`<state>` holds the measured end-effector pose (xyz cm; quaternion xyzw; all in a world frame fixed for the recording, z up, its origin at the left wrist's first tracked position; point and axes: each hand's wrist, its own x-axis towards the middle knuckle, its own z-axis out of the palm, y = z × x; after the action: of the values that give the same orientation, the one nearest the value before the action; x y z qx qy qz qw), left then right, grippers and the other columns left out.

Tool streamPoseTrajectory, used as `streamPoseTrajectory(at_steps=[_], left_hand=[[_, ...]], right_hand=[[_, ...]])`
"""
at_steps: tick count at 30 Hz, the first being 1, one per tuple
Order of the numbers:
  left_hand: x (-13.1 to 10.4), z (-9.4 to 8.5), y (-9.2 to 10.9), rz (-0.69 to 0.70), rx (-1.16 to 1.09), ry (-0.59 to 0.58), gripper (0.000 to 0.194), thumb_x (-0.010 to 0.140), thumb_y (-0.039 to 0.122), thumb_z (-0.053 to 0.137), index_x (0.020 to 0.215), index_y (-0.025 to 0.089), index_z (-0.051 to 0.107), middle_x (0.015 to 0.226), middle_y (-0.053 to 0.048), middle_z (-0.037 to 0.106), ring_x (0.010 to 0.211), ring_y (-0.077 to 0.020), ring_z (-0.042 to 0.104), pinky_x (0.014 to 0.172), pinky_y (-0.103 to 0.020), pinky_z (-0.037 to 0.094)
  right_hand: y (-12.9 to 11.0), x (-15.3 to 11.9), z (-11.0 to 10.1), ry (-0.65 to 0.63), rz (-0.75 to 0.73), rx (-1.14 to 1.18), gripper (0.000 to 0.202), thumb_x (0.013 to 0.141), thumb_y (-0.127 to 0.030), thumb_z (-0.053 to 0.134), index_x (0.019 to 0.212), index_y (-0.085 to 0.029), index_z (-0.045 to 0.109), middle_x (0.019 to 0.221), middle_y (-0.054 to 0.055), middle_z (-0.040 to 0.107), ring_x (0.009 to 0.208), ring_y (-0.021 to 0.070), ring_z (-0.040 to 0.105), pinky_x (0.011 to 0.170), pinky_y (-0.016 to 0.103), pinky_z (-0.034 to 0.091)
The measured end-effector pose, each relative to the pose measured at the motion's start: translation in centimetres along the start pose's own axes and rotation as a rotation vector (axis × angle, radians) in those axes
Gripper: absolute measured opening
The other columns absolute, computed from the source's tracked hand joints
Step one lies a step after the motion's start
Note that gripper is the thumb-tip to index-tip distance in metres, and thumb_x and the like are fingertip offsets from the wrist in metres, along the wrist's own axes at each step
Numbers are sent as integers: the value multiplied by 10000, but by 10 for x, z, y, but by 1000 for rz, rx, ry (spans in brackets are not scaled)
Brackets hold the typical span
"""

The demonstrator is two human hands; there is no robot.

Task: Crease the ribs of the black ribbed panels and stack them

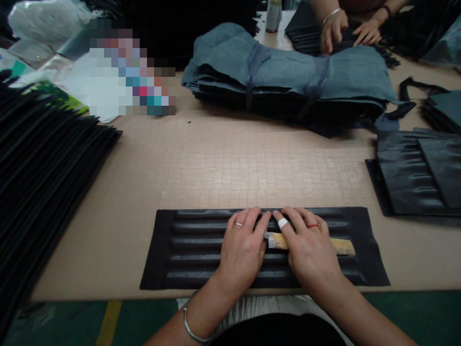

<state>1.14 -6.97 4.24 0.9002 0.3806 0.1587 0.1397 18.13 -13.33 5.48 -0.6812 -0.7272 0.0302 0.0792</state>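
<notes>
A black ribbed leather-like panel [201, 248] lies flat near the table's front edge, with raised bands running along its length. My left hand [243, 245] rests on its middle, fingers apart and fingertips at the far edge; the thumb is hidden. Beside it, my right hand [308, 245] bends over the panel, its index fingertip at the same edge and white tape around that finger. Under the right palm is a flat tool with a yellowish wooden handle [344, 247], held crosswise. Its greyish end shows between the hands, too small to identify.
Stacked black sheets [46, 182] rise at left. Beyond the panel lies a tied grey-blue bundle [288, 72]. More black panels [406, 178] lie at right. Across the table are a co-worker's hands [334, 31], near a bottle [273, 17]. Plastic bags [46, 19] sit at the far left.
</notes>
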Motion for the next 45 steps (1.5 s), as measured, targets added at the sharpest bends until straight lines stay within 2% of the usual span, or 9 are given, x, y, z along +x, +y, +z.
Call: streamPoseTrajectory(at_steps=[11, 17, 23, 30, 33, 37, 39, 42, 45], left_hand=[[3, -2, -13, 56, 44, 10, 534, 834, 15, 562, 1344, 166, 606, 1290, -138, 630, 1169, -312, 594, 992, -500, 526], [4, 1, -15, 103, 113, 39, 462, 907, 67, 568, 1361, 151, 597, 1275, -149, 626, 1143, -325, 602, 956, -498, 524], [6, 0, -7, 88, 149, 66, 356, 973, 144, 583, 1325, 151, 630, 1253, -142, 640, 1126, -311, 608, 964, -503, 521], [6, -1, -2, 54, 149, 76, 356, 965, 135, 580, 1315, 139, 642, 1237, -148, 646, 1129, -316, 597, 971, -519, 527], [13, 6, 12, 67, 113, 74, 363, 964, 113, 544, 1315, 115, 637, 1248, -159, 644, 1143, -315, 587, 981, -513, 533], [28, 17, 38, 115, 58, 32, 356, 989, 134, 513, 1326, 107, 623, 1285, -144, 653, 1169, -287, 590, 1001, -472, 538], [32, 18, 43, 113, 49, 10, 321, 1004, 160, 510, 1297, 110, 631, 1256, -124, 669, 1162, -266, 599, 1003, -441, 539], [28, 10, 30, 78, 70, -6, 265, 1013, 160, 501, 1224, 116, 655, 1188, -105, 690, 1117, -244, 617, 987, -403, 548], [11, -6, 2, 38, 121, 18, 238, 1010, 136, 497, 1180, 111, 662, 1162, -108, 698, 1092, -242, 625, 990, -397, 560]], right_hand=[[-9, 10, -3, -26, 27, 25, 360, 1044, -156, 480, 1371, -162, 631, 1413, 106, 597, 1273, 293, 465, 1054, 498, 409], [-2, 7, -3, 24, 56, 39, 320, 1001, -111, 549, 1302, -88, 655, 1327, 148, 605, 1217, 310, 485, 1045, 470, 475], [35, -12, -5, 69, 89, 9, 436, 877, 46, 515, 1287, -33, 642, 1311, 189, 587, 1194, 346, 490, 1034, 484, 508], [89, -37, -12, 105, 121, -38, 509, 783, 73, 491, 1267, -13, 624, 1277, 205, 570, 1162, 360, 498, 1035, 522, 508], [83, -34, -12, 94, 144, -63, 481, 796, 39, 503, 1255, -27, 628, 1280, 209, 566, 1153, 366, 503, 1017, 525, 516], [58, -22, -11, 70, 48, -11, 513, 816, 29, 478, 1301, -73, 607, 1311, 180, 577, 1198, 342, 517, 1031, 497, 511], [56, -21, -11, 68, 9, -8, 519, 812, 18, 475, 1306, -83, 598, 1312, 173, 584, 1183, 339, 530, 1010, 493, 521], [71, -27, -8, 63, -9, -45, 485, 805, -32, 502, 1279, -81, 595, 1299, 179, 586, 1131, 356, 545, 965, 499, 537], [89, -32, -1, 68, -21, -80, 414, 828, -87, 497, 1231, -86, 591, 1301, 190, 580, 1124, 380, 548, 927, 508, 543]])
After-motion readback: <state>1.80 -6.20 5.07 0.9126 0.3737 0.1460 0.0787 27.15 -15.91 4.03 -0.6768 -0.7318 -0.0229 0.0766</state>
